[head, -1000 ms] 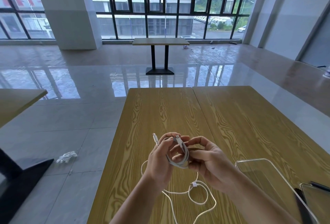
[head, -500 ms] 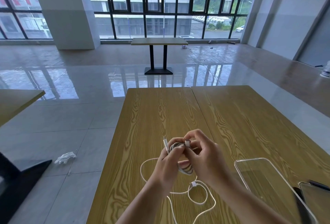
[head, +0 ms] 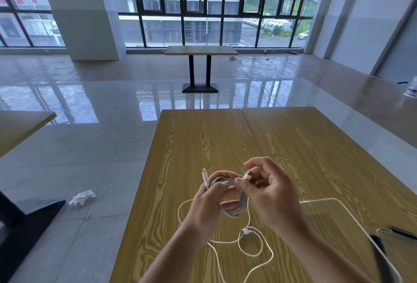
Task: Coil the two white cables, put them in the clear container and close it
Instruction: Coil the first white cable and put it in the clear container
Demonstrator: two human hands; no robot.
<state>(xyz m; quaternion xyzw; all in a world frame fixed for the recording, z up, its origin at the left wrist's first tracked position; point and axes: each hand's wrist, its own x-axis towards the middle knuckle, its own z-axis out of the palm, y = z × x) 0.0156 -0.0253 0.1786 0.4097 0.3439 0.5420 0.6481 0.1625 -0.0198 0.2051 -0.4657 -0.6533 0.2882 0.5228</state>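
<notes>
A coiled white cable (head: 234,209) hangs above the wooden table (head: 203,142), gripped by my left hand (head: 208,206). One plug of it sticks up past my left fingers. My right hand (head: 268,192) pinches the cable's other plug end between thumb and finger, just right of the coil. A second white cable (head: 250,244) lies loose in loops on the table under my hands. The clear container (head: 338,217) lies flat on the table to the right, near my right forearm.
A second clear piece (head: 399,251) with a dark object beside it sits at the table's right front edge. The table's left edge drops to a tiled floor with a crumpled white scrap (head: 82,197). Another table (head: 200,50) stands far back.
My right hand has drawn the plug end up and to the right, off the coil. The coil in my left hand has turned slightly. The loose cable has not moved.
</notes>
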